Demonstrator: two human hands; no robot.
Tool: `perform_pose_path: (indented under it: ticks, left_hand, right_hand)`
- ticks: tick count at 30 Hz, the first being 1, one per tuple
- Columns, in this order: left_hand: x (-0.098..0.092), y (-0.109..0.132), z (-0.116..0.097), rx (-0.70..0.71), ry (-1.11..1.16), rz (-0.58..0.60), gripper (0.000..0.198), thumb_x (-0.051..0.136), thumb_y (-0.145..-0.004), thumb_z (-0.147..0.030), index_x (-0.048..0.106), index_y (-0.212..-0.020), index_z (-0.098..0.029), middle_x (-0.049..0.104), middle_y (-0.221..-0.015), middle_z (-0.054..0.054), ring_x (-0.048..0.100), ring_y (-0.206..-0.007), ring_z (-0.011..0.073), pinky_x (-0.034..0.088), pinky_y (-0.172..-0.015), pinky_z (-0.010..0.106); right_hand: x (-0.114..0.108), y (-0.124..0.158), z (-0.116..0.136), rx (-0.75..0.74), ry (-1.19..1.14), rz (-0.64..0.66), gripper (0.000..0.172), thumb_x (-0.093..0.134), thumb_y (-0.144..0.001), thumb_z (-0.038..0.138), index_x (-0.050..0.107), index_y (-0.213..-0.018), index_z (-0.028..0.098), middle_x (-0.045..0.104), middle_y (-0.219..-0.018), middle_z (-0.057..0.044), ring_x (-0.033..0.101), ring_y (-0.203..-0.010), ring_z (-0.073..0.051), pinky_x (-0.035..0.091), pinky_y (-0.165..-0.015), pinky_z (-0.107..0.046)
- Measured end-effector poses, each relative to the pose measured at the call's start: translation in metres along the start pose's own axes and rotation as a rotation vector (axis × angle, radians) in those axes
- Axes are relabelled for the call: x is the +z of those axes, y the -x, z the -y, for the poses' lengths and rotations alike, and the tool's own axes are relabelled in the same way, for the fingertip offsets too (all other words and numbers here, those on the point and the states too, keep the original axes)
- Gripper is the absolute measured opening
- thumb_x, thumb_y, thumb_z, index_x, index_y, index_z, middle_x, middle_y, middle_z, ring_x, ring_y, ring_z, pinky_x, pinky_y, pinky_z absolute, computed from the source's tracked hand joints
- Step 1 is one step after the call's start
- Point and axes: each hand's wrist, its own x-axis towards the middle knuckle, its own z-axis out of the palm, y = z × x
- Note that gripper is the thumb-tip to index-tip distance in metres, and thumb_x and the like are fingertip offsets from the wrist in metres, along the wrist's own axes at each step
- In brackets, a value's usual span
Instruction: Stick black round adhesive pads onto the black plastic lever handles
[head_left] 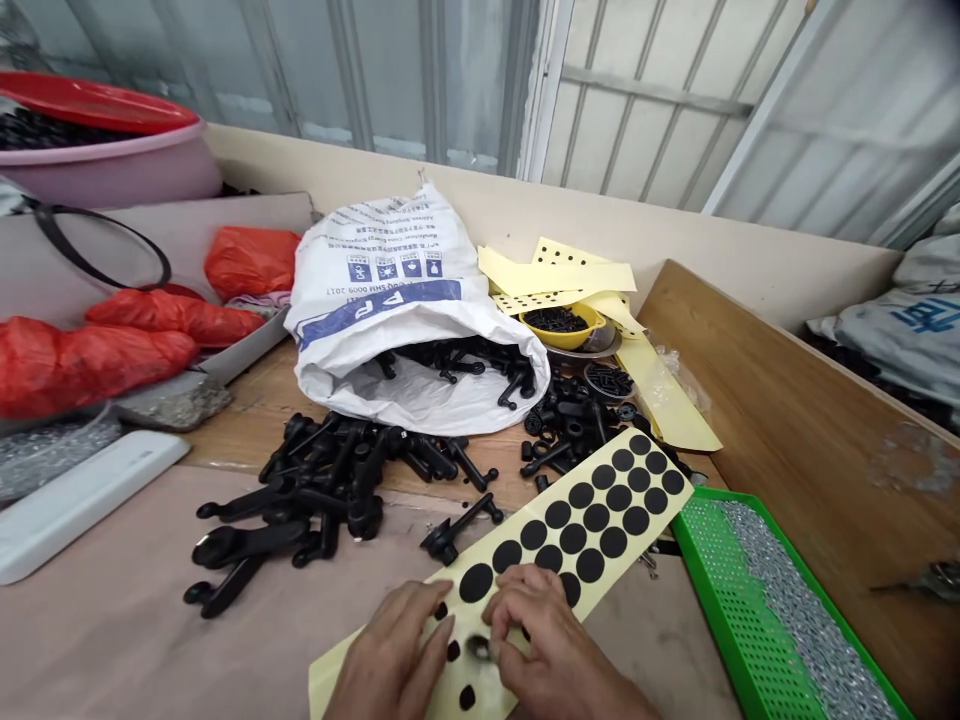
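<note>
Right hand (551, 645) pinching small shiny piece (480, 648) between narrowed fingers, over yellow-backed sheet of black round stickers (600, 530); left hand (390, 655) resting on sheet, grip unclear.

free: bare paper (97, 620) beside left hand (386, 655) | ahead blocked: black plastic parts (322, 490) | right blocked: green perforated tray (750, 600)

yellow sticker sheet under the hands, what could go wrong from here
The small metal piece between the left hand and right hand could slip onto the yellow backing sheet and get lost among the black discs. The sheet's far end seems to rest on loose black plastic parts, so it may shift. A bump to the nearby green tray could spill its heaped metal bits.
</note>
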Motion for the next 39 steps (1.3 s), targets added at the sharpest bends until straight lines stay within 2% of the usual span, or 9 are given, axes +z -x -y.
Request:
perform_pose_path:
  ticks: [4, 8, 11, 14, 17, 22, 31, 34, 39]
  left_hand:
    - [-0.017, -0.037, -0.010, -0.273, -0.298, 0.143, 0.045, 0.033, -0.092, -0.035, 0.042, -0.131, -0.014, 0.071, -0.073, 0.010, 0.068, -0.068, 0.0286, 0.050, -0.060, 0.036]
    - [-0.027, -0.073, -0.030, -0.276, -0.498, 0.203, 0.037, 0.035, -0.090, -0.028, 0.056, -0.118, -0.016, 0.071, -0.074, 0.016, 0.068, -0.070, 0.0340, 0.048, -0.058, 0.037]
    - [-0.032, -0.079, -0.026, -0.246, -0.448, 0.211, 0.036, 0.035, -0.086, -0.017, 0.058, -0.114, -0.020, 0.072, -0.080, 0.012, 0.069, -0.075, 0.0278, 0.048, -0.063, 0.032]
    - [-0.036, -0.071, -0.009, -0.212, -0.192, 0.136, 0.037, 0.036, -0.087, -0.021, 0.051, -0.121, -0.025, 0.071, -0.092, 0.006, 0.066, -0.084, 0.0210, 0.047, -0.072, 0.029]
    - [-0.036, -0.063, 0.002, -0.298, 0.182, 0.002, 0.039, 0.045, -0.084, -0.047, 0.054, -0.114, -0.023, 0.066, -0.073, 0.001, 0.062, -0.070, 0.0210, 0.047, -0.065, 0.030]
    - [-0.029, -0.061, -0.013, -0.496, 0.789, -0.236, 0.049, 0.059, -0.071, -0.059, 0.054, -0.103, -0.022, 0.058, -0.073, -0.001, 0.060, -0.075, 0.0214, 0.048, -0.061, 0.028]
    - [-0.019, -0.049, -0.055, -0.672, 1.595, 0.138, 0.056, 0.073, -0.064, -0.031, 0.050, -0.115, -0.025, 0.067, -0.099, 0.004, 0.063, -0.081, 0.0192, 0.049, -0.068, 0.026]
    - [-0.015, -0.045, -0.059, -0.816, 1.685, 0.141, 0.063, 0.077, -0.059, -0.024, 0.053, -0.117, -0.023, 0.068, -0.104, 0.006, 0.060, -0.101, 0.0229, 0.048, -0.081, 0.026]
    - [-0.005, -0.032, -0.057, -0.950, 1.638, 0.158, 0.051, 0.080, -0.060, -0.032, 0.061, -0.107, -0.022, 0.071, -0.091, 0.003, 0.064, -0.080, 0.0176, 0.049, -0.074, 0.025]
  right_hand:
    - [-0.004, 0.000, -0.007, 0.065, -0.183, 0.045, 0.016, 0.050, -0.064, 0.004, 0.051, -0.064, 0.020, 0.064, -0.094, -0.003, 0.048, -0.111, -0.024, 0.038, -0.090, -0.036]
    - [-0.003, -0.001, -0.015, 0.008, -0.246, 0.019, 0.016, 0.052, -0.062, 0.004, 0.052, -0.063, 0.020, 0.067, -0.091, -0.003, 0.052, -0.108, -0.023, 0.035, -0.094, -0.038]
    - [-0.007, 0.000, -0.021, -0.034, -0.354, -0.031, 0.012, 0.054, -0.066, 0.009, 0.052, -0.063, 0.020, 0.068, -0.090, -0.004, 0.056, -0.101, -0.022, 0.036, -0.092, -0.037]
    - [-0.017, 0.003, -0.026, -0.054, -0.535, 0.017, 0.008, 0.058, -0.069, 0.019, 0.053, -0.064, 0.019, 0.067, -0.088, -0.007, 0.059, -0.091, -0.022, 0.040, -0.086, -0.037]
    - [-0.027, 0.005, -0.029, 0.006, -0.764, 0.026, 0.018, 0.062, -0.071, 0.033, 0.053, -0.065, 0.018, 0.065, -0.091, -0.010, 0.057, -0.090, -0.023, 0.040, -0.081, -0.036]
    - [-0.037, 0.006, -0.020, 0.148, -1.089, -0.124, 0.027, 0.068, -0.064, 0.039, 0.051, -0.063, 0.017, 0.061, -0.099, -0.010, 0.054, -0.091, -0.023, 0.040, -0.080, -0.033]
    - [-0.037, 0.009, 0.009, -0.122, -1.234, 0.164, 0.021, 0.073, -0.069, 0.032, 0.059, -0.066, 0.017, 0.060, -0.112, -0.010, 0.055, -0.105, -0.023, 0.036, -0.093, -0.039]
    - [-0.038, 0.011, 0.012, -0.181, -1.151, 0.148, 0.019, 0.072, -0.072, 0.030, 0.059, -0.068, 0.016, 0.061, -0.113, -0.012, 0.052, -0.110, -0.024, 0.033, -0.097, -0.041]
    - [-0.035, 0.014, 0.008, -0.215, -1.051, 0.127, 0.018, 0.069, -0.075, 0.031, 0.059, -0.070, 0.017, 0.062, -0.110, -0.011, 0.053, -0.108, -0.024, 0.036, -0.095, -0.040]
